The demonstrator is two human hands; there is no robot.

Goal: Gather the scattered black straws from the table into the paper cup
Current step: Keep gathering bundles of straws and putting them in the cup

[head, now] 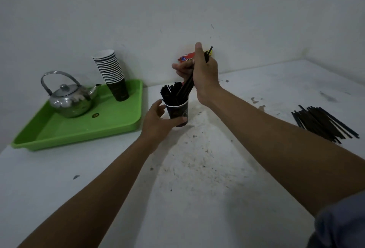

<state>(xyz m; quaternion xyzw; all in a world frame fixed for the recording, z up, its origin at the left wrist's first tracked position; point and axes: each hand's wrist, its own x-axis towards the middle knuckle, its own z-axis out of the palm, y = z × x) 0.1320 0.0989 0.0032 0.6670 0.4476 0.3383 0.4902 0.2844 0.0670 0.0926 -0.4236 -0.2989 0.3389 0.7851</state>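
i see the white desk (207, 178) running back to a wall, its near half bare between my two forearms. a green tray (59, 129) with a kettle (71, 99) and a stack of cups (112, 73) sits at the far left, just beside the paper cup (177, 112). my left hand (158, 121) curls its fingers around that dark cup, already bristling with upright black straws (170, 93). my right hand (203, 75) grips a few straws (187, 83) slanting into the cup's mouth. a loose pile of straws (322, 123) lies near the desk's right edge, well apart.
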